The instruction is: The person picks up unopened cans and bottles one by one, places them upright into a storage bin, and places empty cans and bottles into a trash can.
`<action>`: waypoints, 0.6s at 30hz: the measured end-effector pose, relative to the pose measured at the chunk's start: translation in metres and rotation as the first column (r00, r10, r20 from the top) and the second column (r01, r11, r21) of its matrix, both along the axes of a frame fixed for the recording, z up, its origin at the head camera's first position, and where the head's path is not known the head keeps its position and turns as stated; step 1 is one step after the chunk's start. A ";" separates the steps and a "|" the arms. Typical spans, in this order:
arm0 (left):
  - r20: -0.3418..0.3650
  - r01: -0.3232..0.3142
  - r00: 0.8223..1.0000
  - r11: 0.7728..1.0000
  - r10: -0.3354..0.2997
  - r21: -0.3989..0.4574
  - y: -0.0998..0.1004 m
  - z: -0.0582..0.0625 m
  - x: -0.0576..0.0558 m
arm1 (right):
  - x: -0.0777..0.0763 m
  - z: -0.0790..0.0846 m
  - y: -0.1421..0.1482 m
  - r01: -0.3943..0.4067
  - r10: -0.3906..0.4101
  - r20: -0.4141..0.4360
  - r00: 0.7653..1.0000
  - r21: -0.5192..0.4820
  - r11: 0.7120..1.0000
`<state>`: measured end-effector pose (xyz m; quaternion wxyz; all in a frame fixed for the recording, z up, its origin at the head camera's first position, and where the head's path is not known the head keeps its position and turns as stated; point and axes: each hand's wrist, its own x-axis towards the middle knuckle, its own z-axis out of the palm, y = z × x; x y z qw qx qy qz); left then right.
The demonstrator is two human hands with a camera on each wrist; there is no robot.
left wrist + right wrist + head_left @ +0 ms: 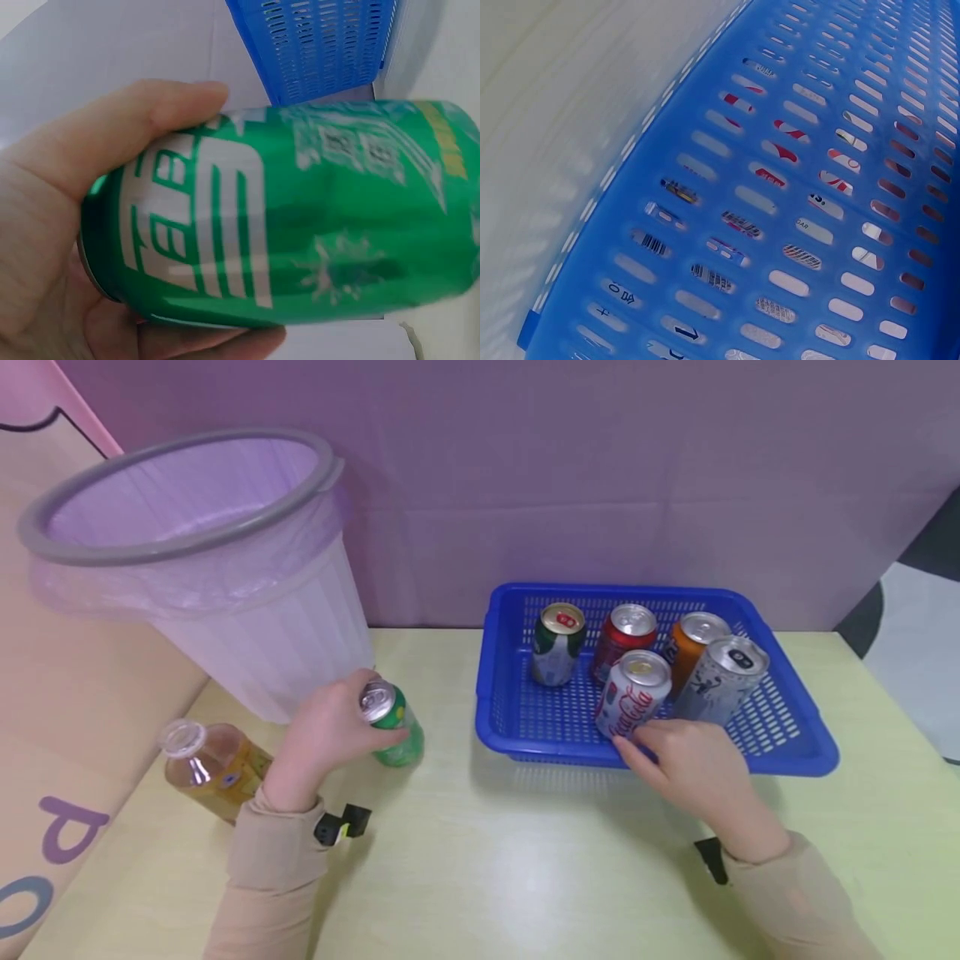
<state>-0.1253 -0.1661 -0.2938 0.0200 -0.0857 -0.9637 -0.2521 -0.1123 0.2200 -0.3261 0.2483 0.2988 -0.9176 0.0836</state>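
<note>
In the head view my left hand (330, 727) holds a green soda can (400, 739), tilted, just right of the waste bin. The left wrist view shows thumb and fingers wrapped round one end of this soda can (300, 217). My right hand (690, 768) grips the front rim of a blue plastic basket (540, 747), beside a white Coca-Cola can (633, 697). Only the slotted wall of the basket (727, 172) fills the right wrist view, with printed cans behind the slots; the hand itself is out of that picture.
Also in the basket stand a dark green can (557, 647), a red can (626, 631), an orange can (693, 639) and a tall grey-white can (720, 685). A lined waste bin (262, 643) is at back left. A plastic bottle (217, 768) of amber liquid leans near my left wrist.
</note>
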 end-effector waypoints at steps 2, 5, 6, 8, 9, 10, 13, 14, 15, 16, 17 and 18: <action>-0.011 -0.003 1.000 1.000 0.003 0.003 0.002 0.001 0.001 | 0.000 0.000 0.000 0.000 0.000 -0.001 1.000 0.000 1.000; -0.034 -0.006 0.999 1.000 0.006 0.014 0.004 0.004 0.003 | 0.000 -0.001 0.000 -0.001 0.001 -0.002 1.000 -0.002 1.000; -0.045 -0.005 0.999 1.000 0.006 0.022 0.005 0.005 0.004 | 0.000 -0.001 0.000 -0.001 0.001 -0.002 1.000 -0.002 1.000; -0.067 -0.003 0.998 0.999 0.006 0.034 0.007 0.008 0.006 | 0.000 -0.001 0.000 -0.002 0.002 -0.002 1.000 -0.004 1.000; -0.078 -0.003 0.997 0.999 0.006 0.042 0.008 0.009 0.007 | 0.000 -0.001 0.000 -0.002 0.002 -0.002 1.000 -0.004 1.000; -0.086 -0.004 0.996 0.999 0.008 0.048 0.008 0.010 0.008 | 0.000 -0.001 0.000 -0.002 0.002 -0.002 1.000 -0.004 1.000; -0.115 -0.009 0.993 0.998 0.017 0.064 0.011 0.013 0.010 | -0.001 -0.001 0.000 -0.002 0.002 -0.003 1.000 -0.007 1.000; -0.124 -0.012 0.992 0.997 0.021 0.071 0.012 0.014 0.011 | -0.001 -0.001 0.000 -0.001 0.001 -0.003 1.000 -0.007 1.000; -0.133 -0.017 0.991 0.997 0.027 0.076 0.013 0.014 0.012 | -0.001 -0.001 0.000 0.000 0.000 -0.005 1.000 -0.007 1.000; -0.142 -0.020 0.989 0.996 0.032 0.083 0.014 0.015 0.013 | -0.001 -0.001 0.001 0.000 0.000 -0.006 1.000 -0.007 1.000; -0.154 -0.024 0.987 0.996 0.037 0.088 0.015 0.016 0.014 | -0.001 -0.001 0.001 -0.001 0.001 -0.007 1.000 -0.007 1.000; -0.166 -0.028 0.985 0.995 0.044 0.095 0.017 0.017 0.016 | -0.001 -0.001 0.001 -0.001 0.000 -0.008 1.000 -0.007 1.000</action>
